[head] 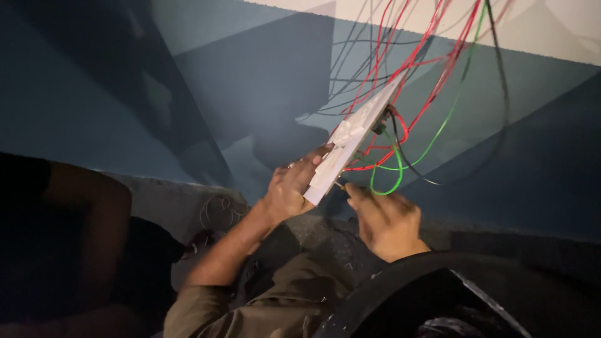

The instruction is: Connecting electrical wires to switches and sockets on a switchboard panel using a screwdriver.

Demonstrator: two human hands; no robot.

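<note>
Head view: left hand [289, 191] grips white flat rectangular wired panel [350, 141]; right hand [385, 222] pinches beneath it (red, green, black wires [400, 134] trailing).

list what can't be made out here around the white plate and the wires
Head view only:
- Back of the white plate: turned away, so where the wires join it is hidden.
- Right hand: blurred; what its fingertips pinch is too small to tell.
- Wire tops: cut off by the upper edge.
- Left hand palm: hidden behind the plate.
</note>
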